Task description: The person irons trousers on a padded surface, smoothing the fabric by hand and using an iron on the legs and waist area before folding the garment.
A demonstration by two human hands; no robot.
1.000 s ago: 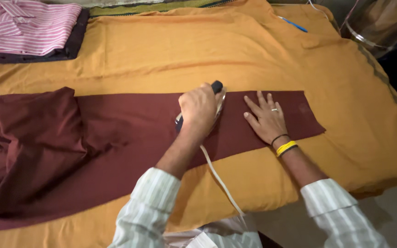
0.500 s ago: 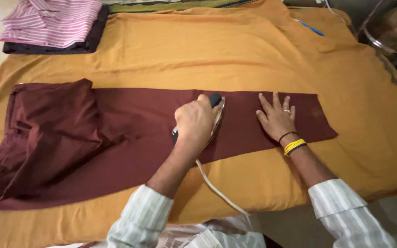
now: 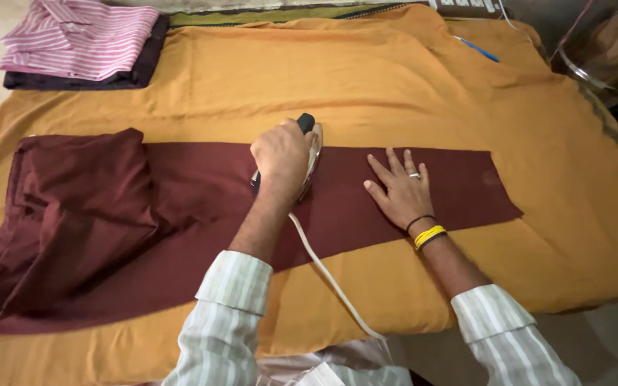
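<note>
Fingers of the left hand (image 3: 282,154) clamp the iron (image 3: 312,154) handle on the maroon trousers (image 3: 202,207). Beside it, the right hand (image 3: 398,189) presses flat, fingers spread, on the trouser leg atop the orange cloth (image 3: 366,78).

An orange cloth (image 3: 409,86) covered the whole counter. Maroon trousers (image 3: 180,207) lay flat across its middle, bunched at the left end. A folded pink striped shirt (image 3: 80,39) sat on a dark garment (image 3: 141,71) at the far left corner.

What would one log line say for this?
left hand: gripping iron | right hand: flat on trousers | cloth: underneath
</note>
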